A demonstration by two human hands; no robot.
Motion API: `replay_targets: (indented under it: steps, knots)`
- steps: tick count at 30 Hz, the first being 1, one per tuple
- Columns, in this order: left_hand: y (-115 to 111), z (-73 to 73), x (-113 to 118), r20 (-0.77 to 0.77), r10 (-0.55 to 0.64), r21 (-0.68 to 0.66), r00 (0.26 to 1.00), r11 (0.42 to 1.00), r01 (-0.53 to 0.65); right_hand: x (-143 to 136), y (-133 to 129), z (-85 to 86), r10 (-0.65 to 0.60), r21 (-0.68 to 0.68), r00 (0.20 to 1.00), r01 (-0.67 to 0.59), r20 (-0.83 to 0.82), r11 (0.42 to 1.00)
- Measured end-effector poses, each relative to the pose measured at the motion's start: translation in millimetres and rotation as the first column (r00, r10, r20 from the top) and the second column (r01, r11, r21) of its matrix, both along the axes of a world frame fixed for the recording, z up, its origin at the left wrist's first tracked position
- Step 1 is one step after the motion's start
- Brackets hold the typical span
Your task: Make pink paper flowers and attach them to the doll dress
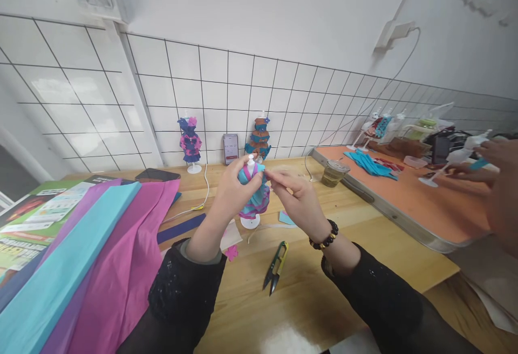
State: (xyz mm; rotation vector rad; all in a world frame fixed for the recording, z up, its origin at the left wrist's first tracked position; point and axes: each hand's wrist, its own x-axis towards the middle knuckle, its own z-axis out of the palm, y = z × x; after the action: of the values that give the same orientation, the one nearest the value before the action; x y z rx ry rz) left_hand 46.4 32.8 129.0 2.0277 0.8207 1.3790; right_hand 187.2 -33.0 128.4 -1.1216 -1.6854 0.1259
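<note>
A small white dress form stands on its round base, wearing a tiered turquoise and magenta paper dress. Around its upper part my left hand is closed, with the thumb across the front. My right hand pinches at the shoulder on the right side, by a small turquoise piece; its fingertips are close together there. Thread snips lie on the table below my hands. Near the left wrist are a pink paper flower and a dark blue paper strip.
Two dressed forms, one pink and navy, one brown and teal, flank a phone by the tiled wall. Paper sheets cover the left side. A glass cup stands beside the orange-topped table, where another person's hand works.
</note>
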Motion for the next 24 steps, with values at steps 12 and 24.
replay_targets:
  steps: [12,24]
  knots:
    - [0.1,0.0,1.3,0.027,-0.024,-0.033,0.999,0.999,0.025,2.6,-3.0,3.6,-0.121,0.136,0.99,0.11,0.071,0.985]
    - [-0.8,-0.1,-0.2,-0.009,-0.104,-0.029,0.994,0.994,0.104,2.2,2.5,4.2,-0.152,0.088,0.988,0.149,0.02,0.985]
